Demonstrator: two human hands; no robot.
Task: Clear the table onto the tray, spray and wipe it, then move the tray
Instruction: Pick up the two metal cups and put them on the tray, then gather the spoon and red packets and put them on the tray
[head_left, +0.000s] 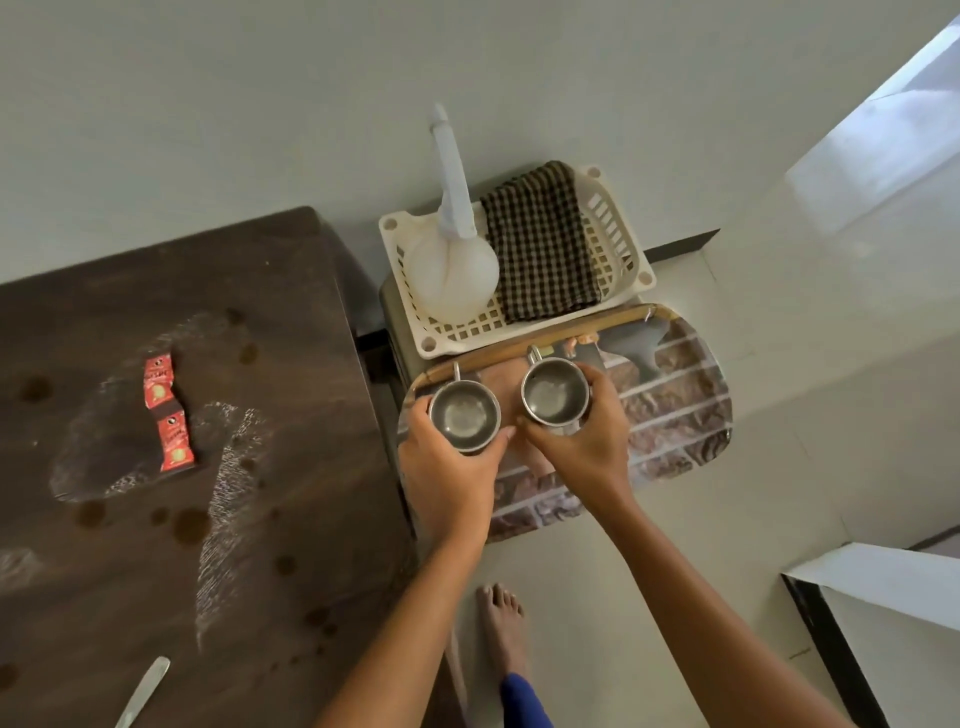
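Two steel cups are over the brick-patterned tray (680, 395), which lies to the right of the dark wooden table (291, 467). My left hand (447, 467) grips the left cup (464, 414). My right hand (582, 441) grips the right cup (555, 391). Whether the cups touch the tray I cannot tell. On the table lie a strip of red sachets (167, 413), a metal utensil (143, 691) at the front edge, white powdery smears and dark spots. A white spray bottle (451, 260) and a checked cloth (540, 244) sit in a cream plastic basket (618, 249) behind the tray.
The basket and tray rest on a low stand beside the table, against a pale wall. My bare foot (501, 623) is on the pale floor below the tray. A white panel with a dark edge (852, 613) stands at the lower right.
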